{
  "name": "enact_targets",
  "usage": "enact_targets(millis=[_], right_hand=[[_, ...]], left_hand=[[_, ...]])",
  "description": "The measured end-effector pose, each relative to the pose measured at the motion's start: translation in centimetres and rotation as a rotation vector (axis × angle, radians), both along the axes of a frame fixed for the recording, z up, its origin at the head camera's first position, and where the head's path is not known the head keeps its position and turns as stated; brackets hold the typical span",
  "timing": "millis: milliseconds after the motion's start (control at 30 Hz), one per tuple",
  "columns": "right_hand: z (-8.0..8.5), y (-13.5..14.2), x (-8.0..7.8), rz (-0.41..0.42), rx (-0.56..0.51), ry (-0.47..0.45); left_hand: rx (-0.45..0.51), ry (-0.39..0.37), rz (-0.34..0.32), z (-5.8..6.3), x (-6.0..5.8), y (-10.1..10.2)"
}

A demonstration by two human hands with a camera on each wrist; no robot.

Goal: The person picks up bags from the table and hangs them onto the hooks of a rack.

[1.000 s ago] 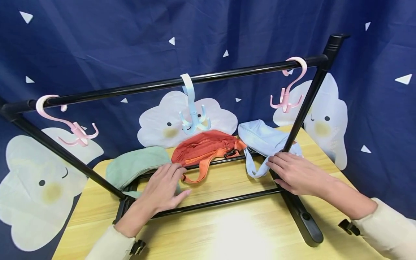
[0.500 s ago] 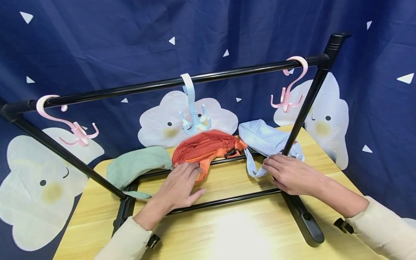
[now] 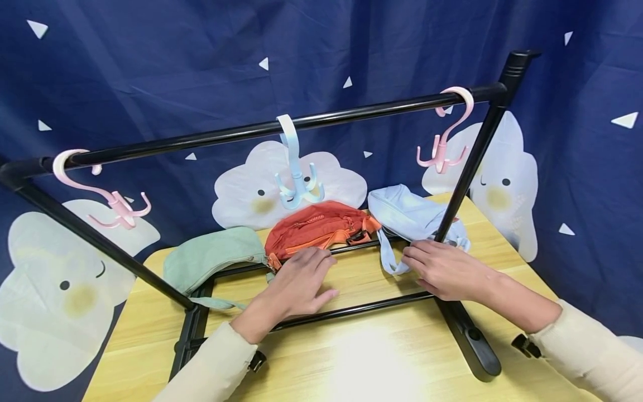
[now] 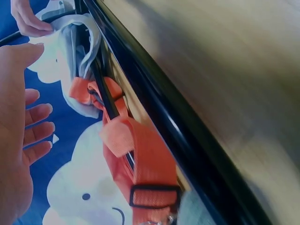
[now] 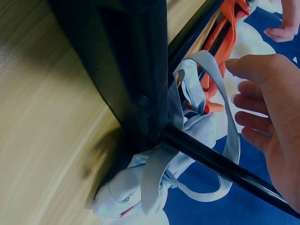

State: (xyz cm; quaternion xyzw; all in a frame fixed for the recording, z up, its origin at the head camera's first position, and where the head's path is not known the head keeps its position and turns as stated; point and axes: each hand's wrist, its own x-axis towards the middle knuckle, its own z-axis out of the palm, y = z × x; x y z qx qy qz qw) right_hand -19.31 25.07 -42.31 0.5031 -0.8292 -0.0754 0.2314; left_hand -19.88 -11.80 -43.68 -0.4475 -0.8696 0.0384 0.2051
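My left hand (image 3: 301, 282) is over the front of the red waist bag (image 3: 321, 222), partly covering its orange strap (image 4: 150, 157). Its fingers look relaxed and nothing is in its grasp in the left wrist view. Beside the rack's right post, my right hand (image 3: 444, 271) hovers by the light blue bag (image 3: 406, 209), fingers loosely bent. The looped blue strap (image 5: 233, 136) passes close to those fingertips; whether they touch it I cannot tell. A green bag (image 3: 216, 254) lies at the left, its strap trailing toward my left wrist.
A black rack (image 3: 346, 118) stands on the wooden table (image 3: 311, 363), with low crossbars near my hands. From its top bar hang a pink hook (image 3: 120, 209) at left, a light blue hook (image 3: 296, 167) in the middle and another pink hook (image 3: 441, 153) at right. Behind is a blue curtain (image 3: 201, 61).
My left hand has moved right, from beside the green bag to the front of the red waist bag. My right hand has shifted slightly left; the bags stay in place.
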Motion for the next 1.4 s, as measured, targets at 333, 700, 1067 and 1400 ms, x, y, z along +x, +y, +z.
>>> enact_targets(millis=[333, 700, 1067, 1400], right_hand=[[-0.6, -0.3, -0.3, 0.015, 0.012, 0.009], [-0.5, -0.8, -0.9, -0.004, 0.051, 0.041], [-0.8, -0.9, -1.5, -0.030, 0.069, 0.017], [-1.6, -1.0, -2.1, -0.052, 0.092, -0.024]], left_hand=[[-0.028, -0.036, -0.040, 0.2, -0.9, 3.0], [-0.011, 0.074, -0.146, -0.5, -2.3, 5.6], [-0.143, 0.042, -0.099, -0.2, -4.5, 8.0], [-0.231, 0.041, -0.157, -1.1, -5.6, 10.0]])
